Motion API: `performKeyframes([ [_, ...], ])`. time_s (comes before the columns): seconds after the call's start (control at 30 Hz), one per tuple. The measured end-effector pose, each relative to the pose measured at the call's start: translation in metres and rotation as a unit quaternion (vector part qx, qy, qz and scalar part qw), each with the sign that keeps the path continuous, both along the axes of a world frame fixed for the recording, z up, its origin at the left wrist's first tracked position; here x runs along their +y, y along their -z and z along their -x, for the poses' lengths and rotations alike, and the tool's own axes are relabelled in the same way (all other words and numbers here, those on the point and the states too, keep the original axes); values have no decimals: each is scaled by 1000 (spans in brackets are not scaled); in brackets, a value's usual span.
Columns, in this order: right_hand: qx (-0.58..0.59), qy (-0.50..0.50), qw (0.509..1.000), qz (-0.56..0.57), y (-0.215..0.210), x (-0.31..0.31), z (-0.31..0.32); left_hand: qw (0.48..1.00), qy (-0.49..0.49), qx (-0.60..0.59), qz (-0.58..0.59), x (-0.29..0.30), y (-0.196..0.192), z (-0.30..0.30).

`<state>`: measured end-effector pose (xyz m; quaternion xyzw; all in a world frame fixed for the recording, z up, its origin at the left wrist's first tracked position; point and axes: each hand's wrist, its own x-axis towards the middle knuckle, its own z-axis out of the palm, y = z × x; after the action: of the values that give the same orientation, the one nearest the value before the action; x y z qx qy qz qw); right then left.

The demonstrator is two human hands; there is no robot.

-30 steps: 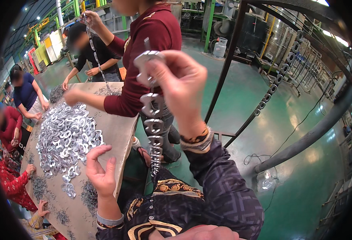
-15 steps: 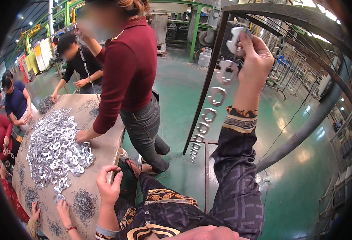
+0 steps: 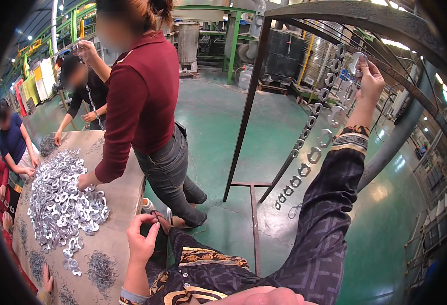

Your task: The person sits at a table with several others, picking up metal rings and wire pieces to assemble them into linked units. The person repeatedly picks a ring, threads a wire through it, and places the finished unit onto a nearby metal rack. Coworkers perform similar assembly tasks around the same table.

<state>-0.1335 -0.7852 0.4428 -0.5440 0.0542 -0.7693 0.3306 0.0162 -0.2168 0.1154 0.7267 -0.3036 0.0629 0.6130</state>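
High on the right, my right hand (image 3: 370,84) pinches the top piece of a hanging chain of silvery, ring-shaped metal parts (image 3: 324,138). The linked parts dangle below it in a slanting line toward the floor. Beside that strand, a second chain of similar parts (image 3: 317,108) hangs within the dark metal rack (image 3: 243,109). My left hand (image 3: 141,243) is low by the table edge, thumb and curled forefinger drawn together. Whether it holds something small cannot be made out.
To the left stands a table (image 3: 123,213) with a pile of metal rings (image 3: 63,198) and heaps of small wire hooks (image 3: 100,272). A co-worker in a maroon top (image 3: 142,96) reaches into the pile; several others work around it. A thick grey pipe (image 3: 404,132) curves at right.
My right hand has moved right with its chain, toward the rack's inside. The second hanging chain now shows. My left thumb and forefinger have come closer together.
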Motion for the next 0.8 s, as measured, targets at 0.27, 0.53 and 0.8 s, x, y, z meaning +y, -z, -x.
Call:
performKeyframes([
  [0.27, 13, 42, 995, -91, -26, -100, 39, 999, -15, -17, -22, -18, 2, -2],
  [0.53, 25, 32, 988, -147, -51, -141, 62, 999, -3, 9, -47, -25, 14, -2],
  [0.8, 31, 34, 983, -178, -40, -164, 68, 999, -34, 6, -37, -19, 21, -4],
])
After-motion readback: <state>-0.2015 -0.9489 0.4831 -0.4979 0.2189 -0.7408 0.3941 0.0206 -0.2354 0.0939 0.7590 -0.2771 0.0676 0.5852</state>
